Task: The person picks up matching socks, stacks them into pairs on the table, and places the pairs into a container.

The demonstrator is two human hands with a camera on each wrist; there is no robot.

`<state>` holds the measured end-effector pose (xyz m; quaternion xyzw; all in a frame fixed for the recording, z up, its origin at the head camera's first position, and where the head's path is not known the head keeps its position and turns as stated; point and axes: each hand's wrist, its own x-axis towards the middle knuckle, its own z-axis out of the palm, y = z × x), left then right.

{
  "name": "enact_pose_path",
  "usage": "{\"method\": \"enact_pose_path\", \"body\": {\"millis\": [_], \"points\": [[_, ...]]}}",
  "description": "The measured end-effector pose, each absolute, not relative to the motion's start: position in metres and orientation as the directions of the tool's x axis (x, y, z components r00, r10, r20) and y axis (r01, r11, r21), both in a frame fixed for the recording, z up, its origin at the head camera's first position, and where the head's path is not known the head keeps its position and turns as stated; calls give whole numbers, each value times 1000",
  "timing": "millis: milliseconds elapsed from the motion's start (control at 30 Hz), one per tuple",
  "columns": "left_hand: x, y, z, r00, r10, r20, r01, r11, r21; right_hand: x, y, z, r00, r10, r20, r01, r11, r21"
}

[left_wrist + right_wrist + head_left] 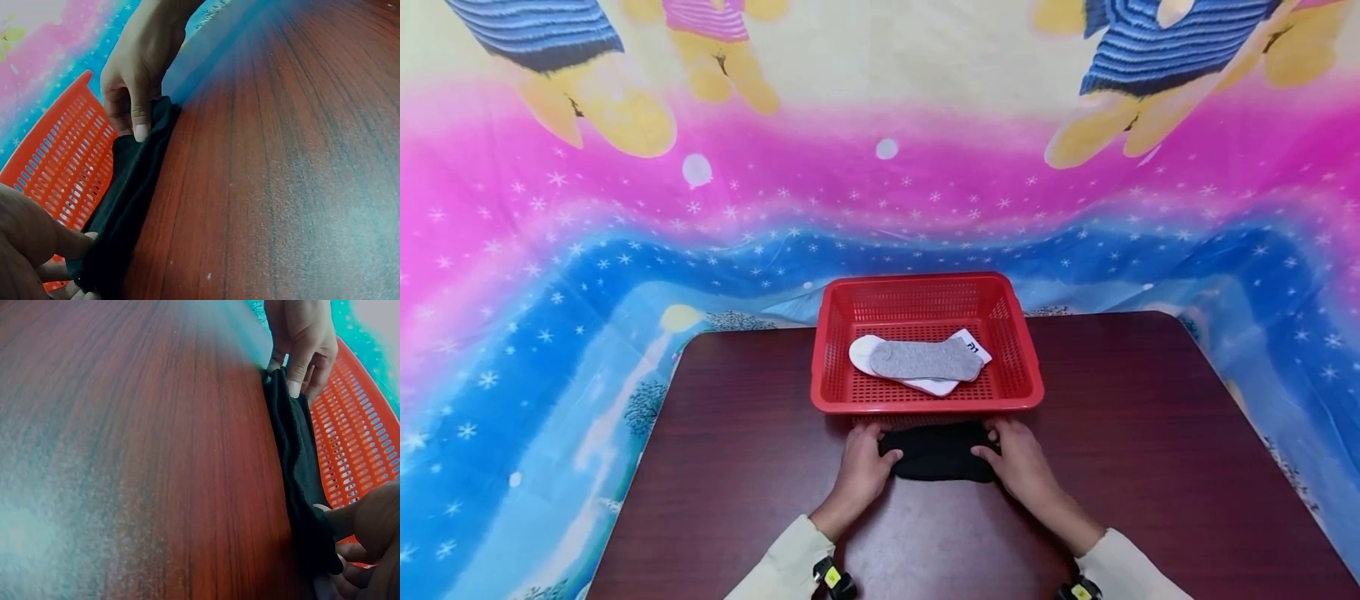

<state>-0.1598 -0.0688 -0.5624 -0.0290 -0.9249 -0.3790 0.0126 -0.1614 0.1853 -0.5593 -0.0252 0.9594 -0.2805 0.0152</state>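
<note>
A black sock [938,452] lies flat and sideways on the table, just in front of the red basket. My left hand [863,465] pinches its left end between thumb and fingers. At the other end, my right hand [1019,463] grips the cloth the same way. The left wrist view shows the sock [128,187] stretched between both hands, its layers lying one over another. From the right wrist, the thumb of the left hand [306,337] is seen on top of the far end, while the right hand [369,531] holds the near end.
The red plastic basket [927,408] stands at the back middle of the brown table [737,467]. Inside it, a grey sock [925,360] lies over a white sock [862,353]. A patterned cloth [880,192] hangs behind and around the table.
</note>
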Motion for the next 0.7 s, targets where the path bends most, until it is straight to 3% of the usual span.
{"method": "enact_pose_path", "body": {"millis": [500, 700], "points": [[-157, -66, -563, -987, 99, 124, 156, 752, 640, -163, 179, -554, -992, -108, -66, -62, 871, -487], [-155, -68, -554, -991, 121, 53, 120, 657, 744, -163, 183, -544, -982, -101, -160, 3, 837, -547]]}}
